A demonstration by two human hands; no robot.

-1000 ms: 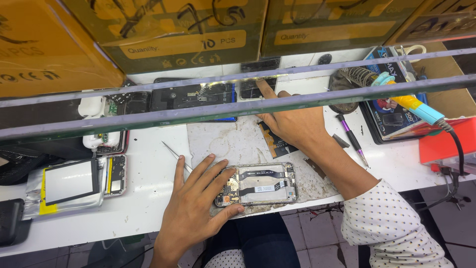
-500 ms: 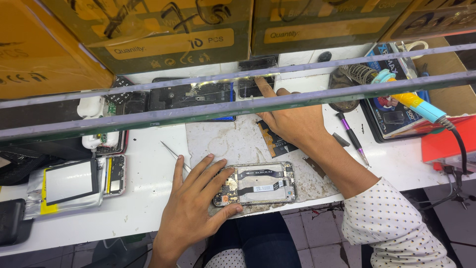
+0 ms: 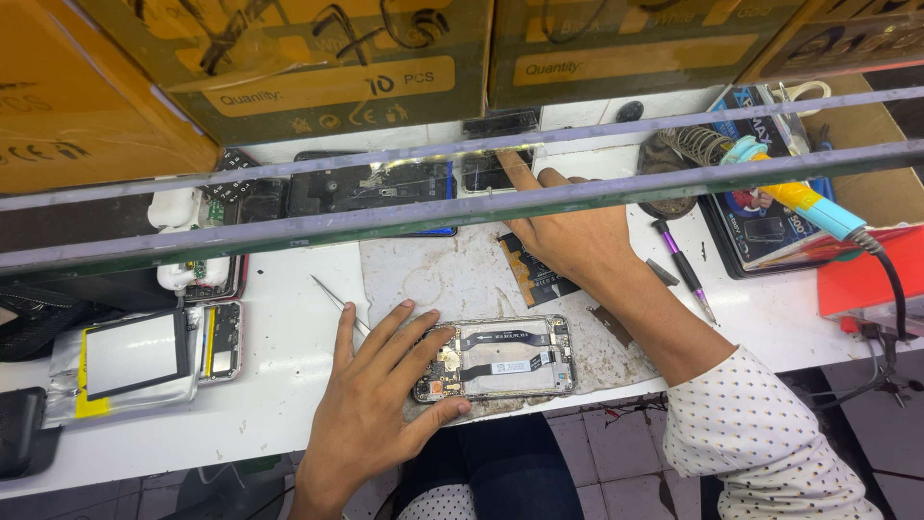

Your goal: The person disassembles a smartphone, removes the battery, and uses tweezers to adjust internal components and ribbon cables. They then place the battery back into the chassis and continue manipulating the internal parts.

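Note:
An opened phone [image 3: 505, 358] with bare circuit boards and flex cables lies on a stained grey work mat [image 3: 433, 274] at the bench's front edge. My left hand [image 3: 371, 404] rests flat beside it, fingers spread, thumb and fingertips against its left end. My right hand [image 3: 568, 231] reaches to the back of the bench, its index finger touching a small dark part [image 3: 486, 173] under the glass shelf. That hand holds nothing that I can see. A dark board piece [image 3: 534, 274] lies just below the right wrist.
Thin tweezers [image 3: 332, 299] lie left of the mat. A second opened phone with a battery [image 3: 144, 356] sits at the left. A purple screwdriver [image 3: 683, 270], a soldering iron [image 3: 804, 202] with its cord and a red box [image 3: 866, 279] are at the right. Cartons stand behind.
My right hand has stretched slightly farther back, its index finger now on the small dark part. My left hand stays against the phone.

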